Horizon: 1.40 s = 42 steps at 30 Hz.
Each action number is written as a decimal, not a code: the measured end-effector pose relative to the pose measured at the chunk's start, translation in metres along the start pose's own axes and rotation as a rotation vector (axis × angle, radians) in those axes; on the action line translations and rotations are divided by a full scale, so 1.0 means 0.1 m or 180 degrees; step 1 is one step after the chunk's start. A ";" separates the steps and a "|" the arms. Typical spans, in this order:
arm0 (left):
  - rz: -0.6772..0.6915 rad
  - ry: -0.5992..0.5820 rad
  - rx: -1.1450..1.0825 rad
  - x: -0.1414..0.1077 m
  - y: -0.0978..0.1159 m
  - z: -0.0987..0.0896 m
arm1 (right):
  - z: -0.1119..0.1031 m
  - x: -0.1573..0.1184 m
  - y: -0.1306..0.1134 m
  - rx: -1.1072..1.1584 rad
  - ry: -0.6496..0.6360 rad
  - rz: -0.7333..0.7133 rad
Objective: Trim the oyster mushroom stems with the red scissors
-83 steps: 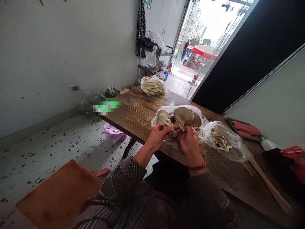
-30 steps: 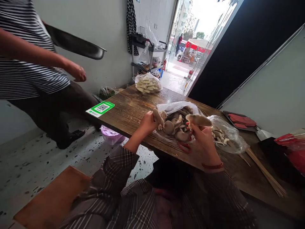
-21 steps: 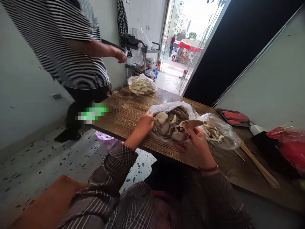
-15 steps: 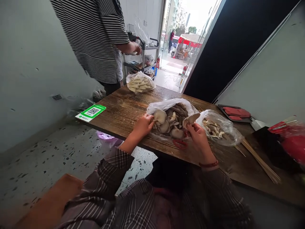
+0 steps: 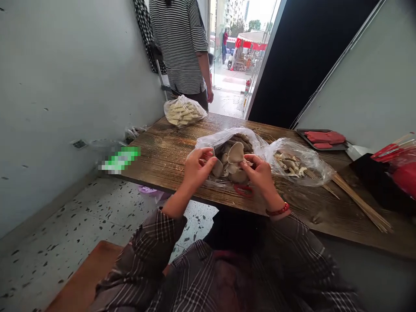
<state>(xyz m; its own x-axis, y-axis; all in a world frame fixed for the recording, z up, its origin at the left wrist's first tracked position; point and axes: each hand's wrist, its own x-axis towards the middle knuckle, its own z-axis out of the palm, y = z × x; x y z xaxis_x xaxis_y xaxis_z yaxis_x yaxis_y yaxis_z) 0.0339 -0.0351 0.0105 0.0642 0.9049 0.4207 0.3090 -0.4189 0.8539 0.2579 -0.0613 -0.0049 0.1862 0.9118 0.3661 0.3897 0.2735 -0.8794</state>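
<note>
In my right hand (image 5: 260, 171) is a pale grey oyster mushroom (image 5: 235, 152), pinched by thumb and fingers with its cap raised. My left hand (image 5: 196, 169) is curled at the left side of the bag, and a mushroom cap (image 5: 210, 152) shows partly between its thumb and fingers. Both hands are over an opened clear plastic bag (image 5: 212, 139) full of oyster mushrooms, with more caps (image 5: 238, 176) below them. A red band (image 5: 243, 190) lies at the bag's near edge.
Torn mushroom pieces (image 5: 290, 164) lie in a second bag (image 5: 320, 167), beside thin bamboo skewers (image 5: 360, 201). Farther right are a dark tray (image 5: 303, 133) with red slabs and a black box (image 5: 367, 173). A knotted bag (image 5: 185, 112) stands at the far end, near a person in stripes (image 5: 182, 47).
My right hand has moved left with its mushroom, closer to my left hand. My left hand has turned and risen slightly. The person in stripes has shifted right and lowered an arm.
</note>
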 end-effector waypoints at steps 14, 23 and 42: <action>-0.1327 0.0048 -0.2123 -0.09 0.06 0.43 | -0.20 -0.20 -0.02 -0.0421 -0.0550 -0.0584; -0.1386 0.0050 -0.2200 -0.09 0.01 0.47 | -0.27 -0.62 0.07 -0.2520 -0.1713 -0.1055; -0.1458 0.0079 -0.2770 -0.10 0.10 0.33 | -0.37 -0.62 -0.10 -0.2948 -0.2149 -0.0776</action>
<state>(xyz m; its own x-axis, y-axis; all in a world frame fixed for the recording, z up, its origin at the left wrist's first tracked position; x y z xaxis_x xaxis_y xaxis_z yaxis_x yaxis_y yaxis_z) 0.0681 -0.0457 0.0050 0.0896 0.9959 -0.0094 -0.5084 0.0538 0.8594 0.2763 -0.1319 -0.0075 -0.3922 0.9198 0.0136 0.9089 0.3897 -0.1486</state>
